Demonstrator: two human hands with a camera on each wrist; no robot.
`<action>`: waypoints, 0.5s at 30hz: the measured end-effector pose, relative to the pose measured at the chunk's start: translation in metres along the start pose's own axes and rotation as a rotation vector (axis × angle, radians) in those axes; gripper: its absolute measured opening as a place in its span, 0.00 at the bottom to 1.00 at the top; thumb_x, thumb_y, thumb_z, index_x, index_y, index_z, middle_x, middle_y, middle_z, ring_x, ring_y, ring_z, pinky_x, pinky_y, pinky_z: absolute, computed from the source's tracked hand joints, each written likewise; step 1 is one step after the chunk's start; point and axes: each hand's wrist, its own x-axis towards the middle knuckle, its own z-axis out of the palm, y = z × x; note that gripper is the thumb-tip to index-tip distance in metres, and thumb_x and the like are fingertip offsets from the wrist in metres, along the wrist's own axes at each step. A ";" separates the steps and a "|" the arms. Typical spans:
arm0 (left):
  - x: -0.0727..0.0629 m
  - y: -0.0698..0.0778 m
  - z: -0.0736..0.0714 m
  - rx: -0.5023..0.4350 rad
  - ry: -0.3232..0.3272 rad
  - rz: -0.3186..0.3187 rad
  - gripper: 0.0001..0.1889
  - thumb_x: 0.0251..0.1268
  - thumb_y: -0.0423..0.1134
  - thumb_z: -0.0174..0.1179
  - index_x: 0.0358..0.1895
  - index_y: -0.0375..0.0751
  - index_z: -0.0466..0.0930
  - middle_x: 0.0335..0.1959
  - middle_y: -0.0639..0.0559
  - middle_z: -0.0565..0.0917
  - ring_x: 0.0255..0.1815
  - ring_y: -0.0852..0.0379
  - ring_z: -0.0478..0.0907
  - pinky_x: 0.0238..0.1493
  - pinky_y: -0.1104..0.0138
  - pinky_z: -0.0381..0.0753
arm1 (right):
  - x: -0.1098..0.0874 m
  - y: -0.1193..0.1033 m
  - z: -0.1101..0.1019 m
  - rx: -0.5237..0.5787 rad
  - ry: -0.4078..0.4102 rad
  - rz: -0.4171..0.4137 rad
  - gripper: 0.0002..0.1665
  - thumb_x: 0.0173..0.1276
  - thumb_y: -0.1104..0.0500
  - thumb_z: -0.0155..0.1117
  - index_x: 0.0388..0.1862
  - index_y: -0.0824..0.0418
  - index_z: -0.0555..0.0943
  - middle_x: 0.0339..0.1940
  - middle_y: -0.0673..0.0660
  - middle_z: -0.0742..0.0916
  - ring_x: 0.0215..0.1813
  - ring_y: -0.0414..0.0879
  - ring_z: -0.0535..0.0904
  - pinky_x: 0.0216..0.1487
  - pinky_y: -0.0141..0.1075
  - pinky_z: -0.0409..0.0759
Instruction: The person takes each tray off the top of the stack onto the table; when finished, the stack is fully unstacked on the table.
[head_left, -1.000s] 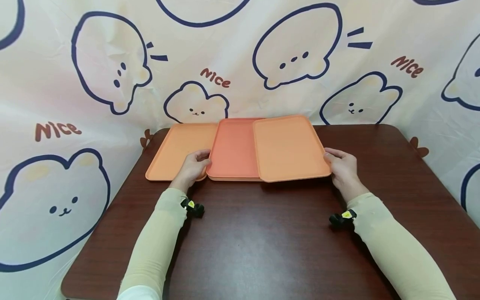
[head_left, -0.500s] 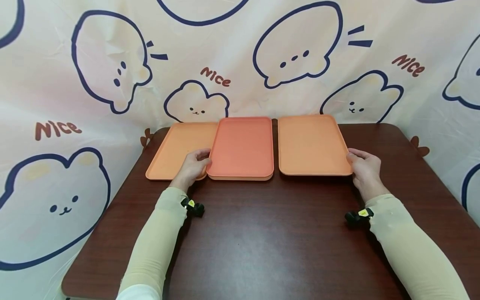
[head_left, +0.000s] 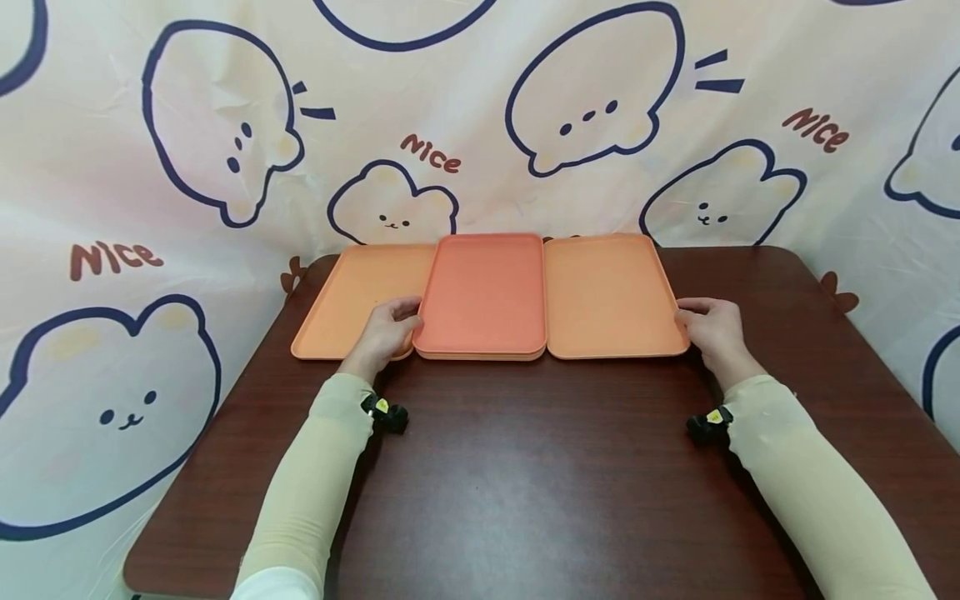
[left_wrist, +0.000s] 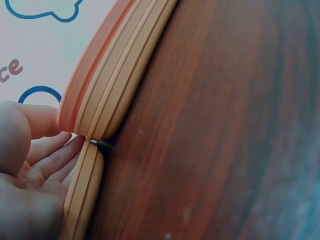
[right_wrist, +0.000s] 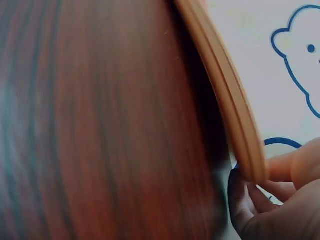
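My left hand (head_left: pixel 381 335) touches the left edge of a tray stack, with the thumb at the rim of the coral tray (head_left: pixel 482 293) on top and fairly straight fingers (left_wrist: pixel 64 159) against the side. Under the coral tray, light orange trays (left_wrist: pixel 116 82) show their layered edges. My right hand (head_left: pixel 716 336) pinches the right edge of a light orange tray (head_left: pixel 611 296), thumb above and fingers underneath. This tray sits close beside the stack on its right; a dark shadow shows beneath its rim in the right wrist view.
Another light orange tray (head_left: pixel 352 300) lies left of the stack, partly behind my left hand. Everything stands near the back edge of a dark brown wooden table (head_left: pixel 517 483). A cartoon-printed curtain (head_left: pixel 585 200) hangs right behind it.
My right hand has moved the light orange tray rightwards off the coral one, then lower and slightly back left beside the stack. My left hand has stayed in place.
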 end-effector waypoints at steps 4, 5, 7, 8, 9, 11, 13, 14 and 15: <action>0.000 0.001 -0.001 -0.011 0.001 0.008 0.29 0.82 0.31 0.55 0.82 0.32 0.65 0.83 0.34 0.69 0.85 0.41 0.64 0.85 0.50 0.64 | 0.002 -0.002 -0.002 -0.202 -0.053 -0.071 0.27 0.80 0.61 0.54 0.72 0.75 0.77 0.71 0.75 0.79 0.61 0.60 0.79 0.42 0.30 0.82; 0.000 0.001 -0.001 -0.012 0.002 0.008 0.29 0.82 0.31 0.55 0.82 0.33 0.65 0.82 0.34 0.69 0.85 0.41 0.64 0.85 0.50 0.64 | 0.003 -0.003 -0.003 -0.250 -0.067 -0.083 0.27 0.80 0.61 0.53 0.71 0.75 0.77 0.70 0.75 0.79 0.62 0.62 0.78 0.46 0.35 0.84; 0.000 0.001 -0.001 -0.016 0.001 0.008 0.29 0.82 0.31 0.55 0.82 0.33 0.65 0.83 0.35 0.68 0.85 0.41 0.64 0.85 0.50 0.64 | 0.004 -0.006 -0.006 -0.313 -0.092 -0.095 0.28 0.81 0.59 0.53 0.70 0.75 0.77 0.71 0.76 0.78 0.64 0.65 0.76 0.56 0.47 0.85; 0.000 0.001 -0.001 -0.014 0.000 0.006 0.29 0.83 0.31 0.55 0.83 0.33 0.65 0.83 0.35 0.68 0.85 0.41 0.64 0.85 0.50 0.64 | 0.004 -0.007 -0.006 -0.332 -0.097 -0.097 0.28 0.82 0.58 0.52 0.71 0.75 0.77 0.71 0.76 0.78 0.65 0.66 0.75 0.62 0.53 0.84; 0.000 0.001 -0.001 -0.016 -0.001 0.003 0.29 0.83 0.32 0.55 0.83 0.33 0.65 0.83 0.35 0.68 0.85 0.42 0.64 0.85 0.50 0.64 | 0.005 -0.008 -0.007 -0.343 -0.098 -0.101 0.28 0.83 0.57 0.51 0.71 0.74 0.77 0.72 0.76 0.77 0.66 0.66 0.74 0.67 0.58 0.81; -0.001 0.001 -0.001 -0.021 -0.003 0.000 0.29 0.83 0.32 0.55 0.83 0.34 0.65 0.83 0.36 0.68 0.85 0.42 0.64 0.85 0.50 0.64 | 0.004 -0.011 -0.006 -0.350 -0.081 -0.112 0.29 0.84 0.56 0.51 0.72 0.73 0.76 0.73 0.76 0.77 0.68 0.67 0.73 0.72 0.62 0.77; -0.001 0.000 -0.001 -0.025 -0.005 -0.001 0.29 0.83 0.32 0.55 0.83 0.34 0.65 0.83 0.36 0.68 0.85 0.43 0.63 0.85 0.51 0.64 | 0.003 -0.014 -0.003 -0.339 -0.052 -0.134 0.28 0.85 0.55 0.51 0.73 0.73 0.76 0.73 0.76 0.78 0.67 0.66 0.74 0.71 0.62 0.77; -0.002 0.000 -0.001 -0.025 -0.005 -0.001 0.29 0.83 0.32 0.55 0.83 0.34 0.65 0.83 0.36 0.68 0.85 0.43 0.63 0.85 0.51 0.64 | 0.002 -0.016 0.000 -0.332 -0.040 -0.145 0.28 0.85 0.55 0.51 0.74 0.72 0.76 0.73 0.75 0.78 0.66 0.66 0.74 0.71 0.61 0.78; -0.002 0.000 -0.001 -0.029 -0.003 -0.001 0.29 0.83 0.32 0.55 0.83 0.34 0.65 0.83 0.36 0.68 0.85 0.43 0.64 0.85 0.51 0.64 | 0.001 -0.018 0.003 -0.325 -0.031 -0.164 0.28 0.85 0.55 0.52 0.73 0.72 0.77 0.72 0.75 0.79 0.66 0.65 0.75 0.70 0.60 0.79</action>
